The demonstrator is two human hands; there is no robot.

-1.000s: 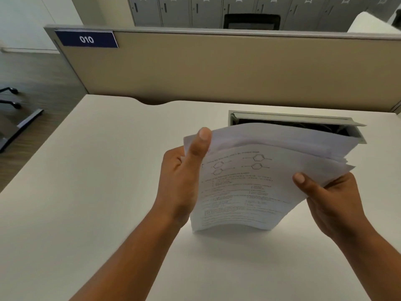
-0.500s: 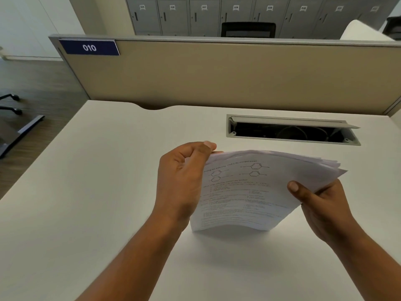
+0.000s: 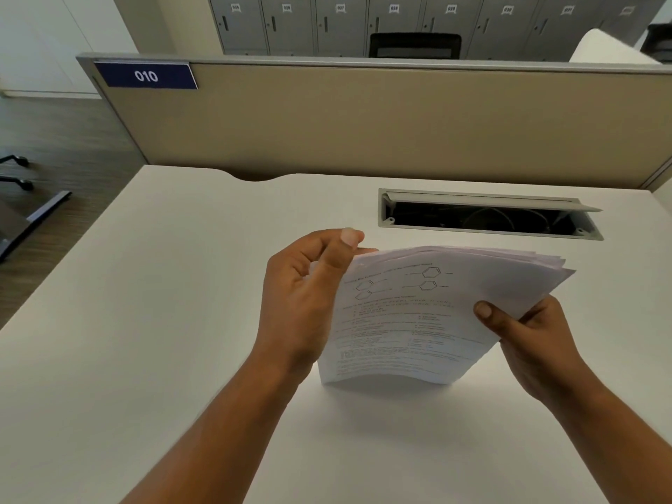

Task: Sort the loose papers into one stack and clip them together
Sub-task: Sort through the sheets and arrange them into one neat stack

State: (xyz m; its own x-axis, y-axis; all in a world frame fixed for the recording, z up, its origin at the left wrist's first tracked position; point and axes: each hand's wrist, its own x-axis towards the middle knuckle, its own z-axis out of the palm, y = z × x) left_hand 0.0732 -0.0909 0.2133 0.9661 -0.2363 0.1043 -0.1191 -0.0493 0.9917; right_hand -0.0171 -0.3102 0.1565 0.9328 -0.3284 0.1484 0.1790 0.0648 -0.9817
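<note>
A stack of white printed papers (image 3: 422,321) stands on its lower edge on the white desk (image 3: 163,321), bowed and leaning away from me. The top sheet shows chemistry ring diagrams and text. My left hand (image 3: 309,296) grips the stack's left edge, thumb up at the top corner. On the right edge my right hand (image 3: 527,336) holds the papers, thumb pressed on the top sheet and fingers behind. The sheets fan slightly at the upper right corner. No clip is visible.
An open cable tray (image 3: 487,216) with a raised grey lid is set into the desk just behind the papers. A beige partition (image 3: 363,121) with a blue "010" label (image 3: 145,76) bounds the far edge. Grey lockers (image 3: 363,23) stand beyond. Chair legs (image 3: 18,176) are on the floor at left.
The stack's top has come down and tilted further away, uncovering the cable tray. My left thumb has bent from upright to curled over the top left corner. Both hands stay on the papers.
</note>
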